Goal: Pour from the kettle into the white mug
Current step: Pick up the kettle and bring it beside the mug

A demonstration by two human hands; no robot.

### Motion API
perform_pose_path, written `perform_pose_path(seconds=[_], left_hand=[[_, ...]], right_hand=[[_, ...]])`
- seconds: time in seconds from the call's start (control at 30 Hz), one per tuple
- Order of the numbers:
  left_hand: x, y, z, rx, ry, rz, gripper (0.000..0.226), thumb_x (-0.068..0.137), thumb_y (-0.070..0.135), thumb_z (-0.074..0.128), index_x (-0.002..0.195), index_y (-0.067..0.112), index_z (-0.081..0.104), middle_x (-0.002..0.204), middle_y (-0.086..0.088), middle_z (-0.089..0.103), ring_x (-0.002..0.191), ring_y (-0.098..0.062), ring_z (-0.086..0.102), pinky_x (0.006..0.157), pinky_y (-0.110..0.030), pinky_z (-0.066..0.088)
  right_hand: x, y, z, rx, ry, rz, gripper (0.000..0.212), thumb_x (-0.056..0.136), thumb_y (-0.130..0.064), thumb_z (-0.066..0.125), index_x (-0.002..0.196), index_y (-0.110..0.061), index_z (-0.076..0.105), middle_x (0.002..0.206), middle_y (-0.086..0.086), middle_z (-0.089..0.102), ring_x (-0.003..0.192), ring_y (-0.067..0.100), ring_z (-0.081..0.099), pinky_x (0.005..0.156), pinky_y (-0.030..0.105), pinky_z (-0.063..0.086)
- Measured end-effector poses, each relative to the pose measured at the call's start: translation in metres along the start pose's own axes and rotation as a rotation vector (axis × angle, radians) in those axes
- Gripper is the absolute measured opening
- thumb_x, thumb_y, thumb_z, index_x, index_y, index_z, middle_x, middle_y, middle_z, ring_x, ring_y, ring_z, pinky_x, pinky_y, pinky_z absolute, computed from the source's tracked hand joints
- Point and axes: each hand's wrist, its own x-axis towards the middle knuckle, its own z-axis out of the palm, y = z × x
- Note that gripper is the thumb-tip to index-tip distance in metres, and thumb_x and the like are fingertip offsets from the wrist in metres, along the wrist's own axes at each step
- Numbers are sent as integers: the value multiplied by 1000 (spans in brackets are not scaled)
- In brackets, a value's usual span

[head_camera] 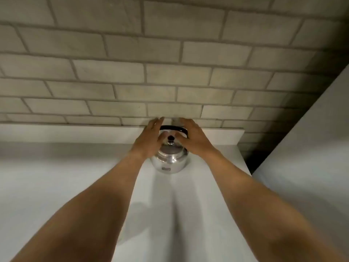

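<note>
- head view: the kettle (171,159) stands upright on the white bench (56,176), far back near the brick wall (170,53), with both my arms stretched out to it.
- my left hand (149,138) sits at the kettle's left side and my right hand (194,140) at its right, the two bracketing the black handle (173,128) and the lid knob (171,138).
- fingers of both hands are spread apart and loosely curved; neither is clamped on anything, though i cannot tell whether the tips touch the metal.
- the mug does not show here; a pale shape behind the kettle between my hands may be it, but it is too hidden to say.
- to do this step well, i judge one hand should wrap fully round the arched handle at its top, so the weight hangs balanced, while the other steadies the body or lid only lightly.
- i should lift straight up before tilting, since a full kettle would slosh and the reach is long.
- the body is polished metal, squat and rounded, mirror-bright, likely slick and possibly hot.
- the handle is a dark, smooth hoop standing over the lid; the knob is small and black.
- the bench is matt and flat; the wall is rough, pale brick with grey joints.
</note>
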Motion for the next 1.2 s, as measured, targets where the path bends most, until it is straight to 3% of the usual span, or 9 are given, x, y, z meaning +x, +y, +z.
perform_pose_path(seconds=[0.1,0.2,0.27,0.37,0.53,0.7,0.93,1.1,1.2], left_hand=[[10,-9,-1,37,-32,9,48,112,29,45,158,17,40,156,-14,49,142,-34,48,116,-44,39],[12,-12,-7,71,-13,32,33,111,22,48,141,15,58,126,-12,67,115,-33,64,98,-45,51],[12,-9,-10,76,-12,53,28,111,21,49,135,14,62,115,-11,69,104,-32,66,90,-45,53],[6,-6,-14,97,-11,88,28,110,22,50,133,12,63,111,-11,70,100,-32,66,85,-41,52],[-20,12,-28,98,8,116,30,111,31,46,134,18,61,108,-4,66,96,-27,63,81,-39,49],[-74,41,-50,101,75,226,26,110,27,49,130,18,63,106,-4,67,95,-28,64,73,-32,41],[-171,73,-63,6,86,231,36,110,32,50,143,19,58,130,-6,67,118,-30,65,96,-46,52],[-263,75,-41,130,319,342,41,104,36,58,142,21,60,133,-3,62,115,-25,60,68,-40,61],[-299,69,-17,221,316,465,41,103,34,62,140,18,65,135,-7,67,109,-32,65,80,-44,60]], right_hand=[[12,7,9,33,-71,-50,50,101,-42,63,145,-20,57,135,-2,66,119,16,63,105,36,51],[19,10,14,76,-41,-60,21,101,-42,59,117,-32,68,96,-25,70,89,-7,66,82,21,50],[20,8,9,95,-43,-77,10,101,-40,60,109,-41,66,86,-34,68,86,-17,63,74,8,43],[15,4,1,107,-53,-104,11,101,-36,61,108,-41,68,86,-44,66,86,-18,63,73,2,42],[-10,-17,-19,82,-70,-128,12,103,-35,61,111,-36,69,89,-18,71,83,-3,65,68,13,44],[-59,-58,-40,39,26,-136,28,96,-52,61,107,-30,73,88,-19,74,87,-4,66,68,11,43],[-145,-100,-49,85,128,-201,20,94,-43,72,102,-27,81,91,-18,80,89,3,73,78,20,52],[-195,-111,-49,102,147,-180,11,95,-39,74,98,-30,81,88,-16,79,83,5,74,75,26,56],[-213,-118,-48,91,146,-170,21,93,-50,70,98,-32,80,87,-14,79,81,8,74,74,32,57]])
